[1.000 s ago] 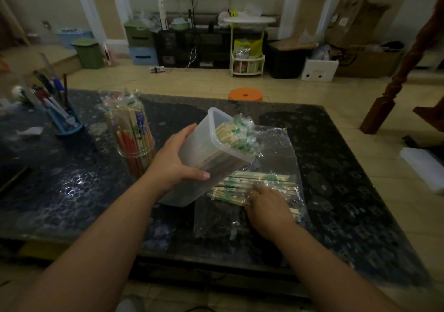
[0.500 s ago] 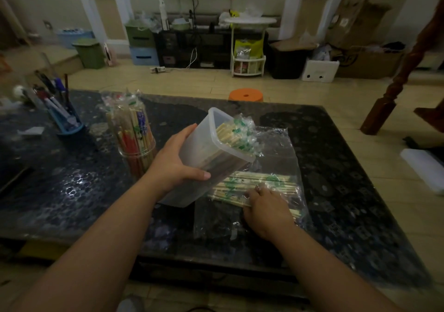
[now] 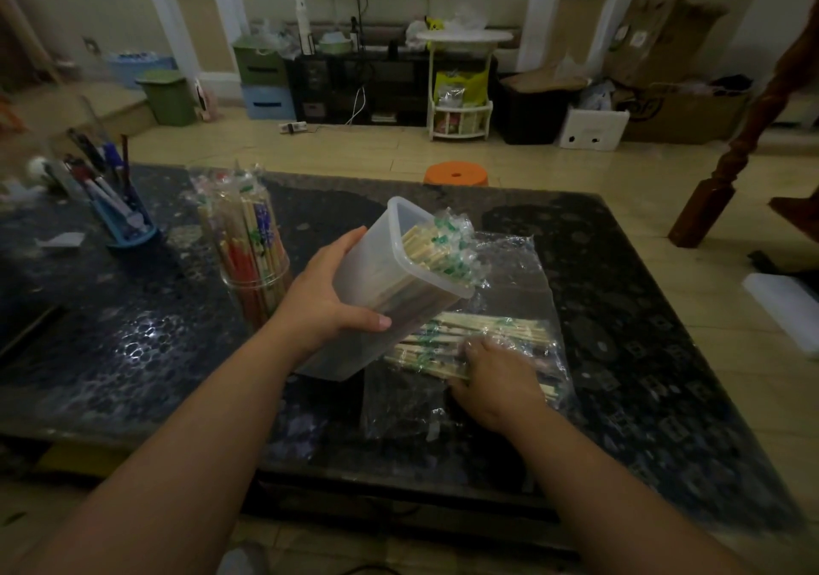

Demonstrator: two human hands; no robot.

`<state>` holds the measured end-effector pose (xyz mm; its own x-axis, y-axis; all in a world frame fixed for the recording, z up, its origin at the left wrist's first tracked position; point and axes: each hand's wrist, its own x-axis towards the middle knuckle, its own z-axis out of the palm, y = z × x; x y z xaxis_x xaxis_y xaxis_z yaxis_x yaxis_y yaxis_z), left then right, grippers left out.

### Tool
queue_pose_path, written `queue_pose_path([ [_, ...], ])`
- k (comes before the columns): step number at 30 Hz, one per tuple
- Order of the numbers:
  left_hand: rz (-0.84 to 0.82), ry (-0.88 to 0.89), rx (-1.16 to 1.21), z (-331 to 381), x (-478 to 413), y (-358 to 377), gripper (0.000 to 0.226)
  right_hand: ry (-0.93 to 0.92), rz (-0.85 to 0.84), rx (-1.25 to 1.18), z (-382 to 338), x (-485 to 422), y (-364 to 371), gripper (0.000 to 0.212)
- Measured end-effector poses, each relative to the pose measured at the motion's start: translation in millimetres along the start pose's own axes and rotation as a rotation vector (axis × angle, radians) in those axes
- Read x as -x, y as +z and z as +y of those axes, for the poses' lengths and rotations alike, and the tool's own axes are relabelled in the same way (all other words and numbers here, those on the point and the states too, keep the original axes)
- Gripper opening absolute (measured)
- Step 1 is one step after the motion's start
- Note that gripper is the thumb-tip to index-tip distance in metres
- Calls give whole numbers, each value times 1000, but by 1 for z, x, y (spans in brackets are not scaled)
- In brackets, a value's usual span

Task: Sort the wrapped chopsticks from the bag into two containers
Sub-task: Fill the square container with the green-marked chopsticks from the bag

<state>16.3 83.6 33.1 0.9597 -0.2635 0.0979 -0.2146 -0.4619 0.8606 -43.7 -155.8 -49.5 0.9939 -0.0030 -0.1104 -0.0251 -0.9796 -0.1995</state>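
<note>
Our left hand (image 3: 328,304) grips the tilted tub (image 3: 376,308) at frame centre, mouth toward the bag (image 3: 523,264). Just below, our right hand (image 3: 496,375) probably pinches wrapped chopsticks (image 3: 496,328) inside it. Best we lift a few, ends aligned.

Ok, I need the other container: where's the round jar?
Head view, left of centre: the round jar stands on the table, between the blue pen holder and the left hand.

Dark speckled tabletop (image 3: 133,344), glossy. On it, L to R: white paper scrap (image 3: 62,240), blue pen holder (image 3: 126,224) w/ pens, upright clear round container (image 3: 255,282) packed w/ wrapped chopsticks (image 3: 248,237), then flat clear bag (image 3: 509,273) holding more.
</note>
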Motion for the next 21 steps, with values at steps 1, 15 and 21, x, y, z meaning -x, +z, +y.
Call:
queue_pose_path([
  [1, 0, -2, 2, 0, 0, 0, 122, -11, 8, -9, -1, 0, 0, 50],
  [15, -13, 6, 20, 2, 2, 0, 124, -94, -185, 136, -19, 14, -30, 36],
  [21, 1, -9, 80, 3, 3, -1, 124, -279, -263, 248, -39, 26, -74, 32],
])
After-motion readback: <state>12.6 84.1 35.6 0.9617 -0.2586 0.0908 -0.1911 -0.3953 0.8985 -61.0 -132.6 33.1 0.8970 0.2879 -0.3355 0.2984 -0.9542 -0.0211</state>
